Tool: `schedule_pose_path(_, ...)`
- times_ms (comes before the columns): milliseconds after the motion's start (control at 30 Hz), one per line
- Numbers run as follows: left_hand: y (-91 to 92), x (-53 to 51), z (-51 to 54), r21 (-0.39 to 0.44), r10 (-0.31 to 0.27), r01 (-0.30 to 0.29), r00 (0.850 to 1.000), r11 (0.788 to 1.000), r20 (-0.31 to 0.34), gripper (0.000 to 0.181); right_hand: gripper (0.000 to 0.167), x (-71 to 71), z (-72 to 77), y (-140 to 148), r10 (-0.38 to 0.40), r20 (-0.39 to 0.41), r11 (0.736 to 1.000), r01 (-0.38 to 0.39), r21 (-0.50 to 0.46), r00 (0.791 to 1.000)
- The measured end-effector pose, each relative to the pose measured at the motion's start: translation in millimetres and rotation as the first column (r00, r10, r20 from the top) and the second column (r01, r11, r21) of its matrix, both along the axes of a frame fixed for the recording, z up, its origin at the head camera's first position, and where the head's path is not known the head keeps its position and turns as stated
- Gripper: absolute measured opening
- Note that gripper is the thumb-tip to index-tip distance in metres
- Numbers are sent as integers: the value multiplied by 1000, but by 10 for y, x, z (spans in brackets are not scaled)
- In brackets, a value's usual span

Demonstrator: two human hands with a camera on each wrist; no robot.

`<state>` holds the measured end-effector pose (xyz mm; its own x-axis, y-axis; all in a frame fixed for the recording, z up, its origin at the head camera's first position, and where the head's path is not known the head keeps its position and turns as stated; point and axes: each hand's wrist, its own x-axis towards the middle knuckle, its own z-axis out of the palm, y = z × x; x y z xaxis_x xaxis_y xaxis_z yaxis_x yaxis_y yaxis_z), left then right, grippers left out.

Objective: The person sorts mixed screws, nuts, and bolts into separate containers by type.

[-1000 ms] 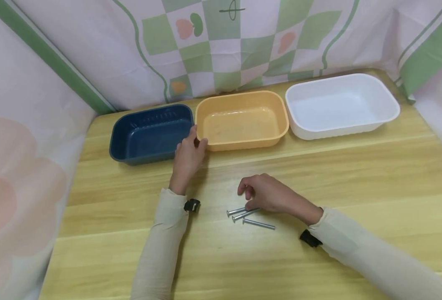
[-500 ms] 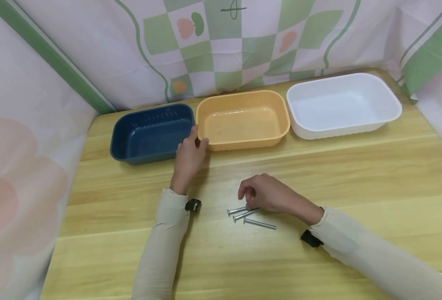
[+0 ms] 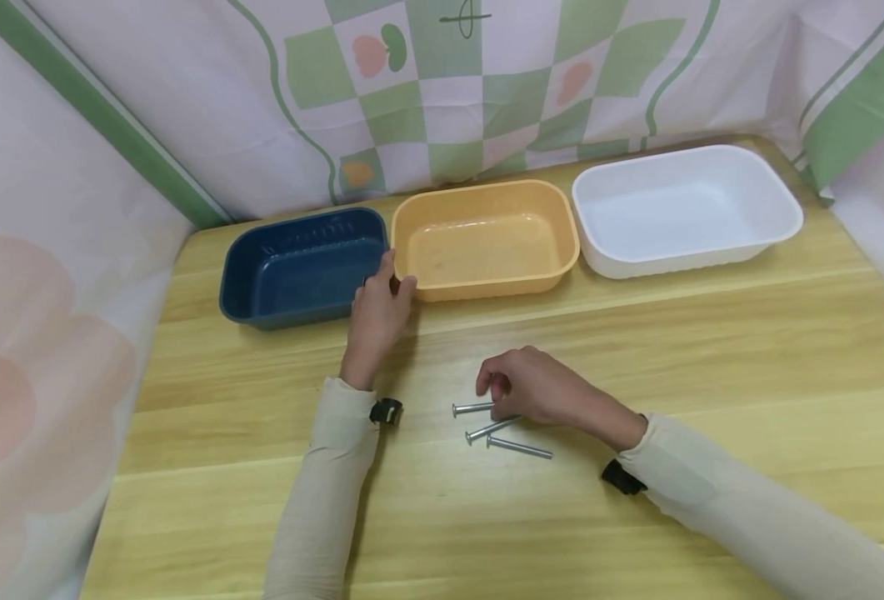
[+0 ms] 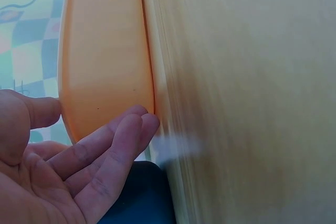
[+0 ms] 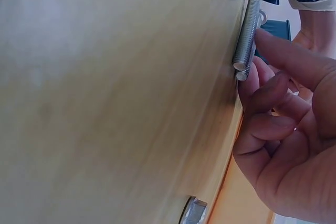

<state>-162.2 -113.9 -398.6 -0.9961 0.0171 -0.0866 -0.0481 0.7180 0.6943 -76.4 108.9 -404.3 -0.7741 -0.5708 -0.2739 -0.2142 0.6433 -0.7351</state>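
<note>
Three silver bolts lie on the wooden table in the head view. My right hand (image 3: 542, 387) has its thumb and a finger at the end of the upper bolt (image 3: 471, 408), pinching it; the middle bolt (image 3: 490, 430) and the lower bolt (image 3: 520, 448) lie just below. Two bolt shafts (image 5: 247, 35) show beside the thumb in the right wrist view. My left hand (image 3: 376, 321) touches the front left corner of the yellow tray (image 3: 497, 290), its fingers loosely extended. Its thumb meets the rim of that tray (image 4: 105, 51) in the left wrist view, the fingertips its side.
A dark blue tray (image 3: 299, 317) stands left of the yellow one, a white tray (image 3: 674, 262) to its right, along the table's back edge. A patterned cloth (image 3: 449, 108) hangs behind them. A small metal piece (image 5: 194, 211) shows low in the right wrist view.
The upper bolt's head has shifted away from the middle bolt, toward the trays, and the bolt now lies at a flatter angle. Both hands stay nearly in place.
</note>
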Motion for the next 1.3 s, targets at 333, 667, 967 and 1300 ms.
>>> schedule_pose_path(333,-3,-2,3,-2,-4,4,1000,1000,-1,58,21,9,5,-18,17,-46,1000,-16,18,999)
schedule_pose_path(667,-2,6,7,-1,-12,12,1000,1000,-9,58,20,38,38,-36,30,-65,998,-26,60,997)
schedule_pose_path(967,0,12,-11,3,-9,9,1000,1000,-5,58,19,37,25,-29,25,-21,1000,-25,14,999)
schedule_pose_path(1300,-3,11,-15,3,-10,10,1000,1000,-21,58,15,-14,0,14,-49,176,993,68,-102,983)
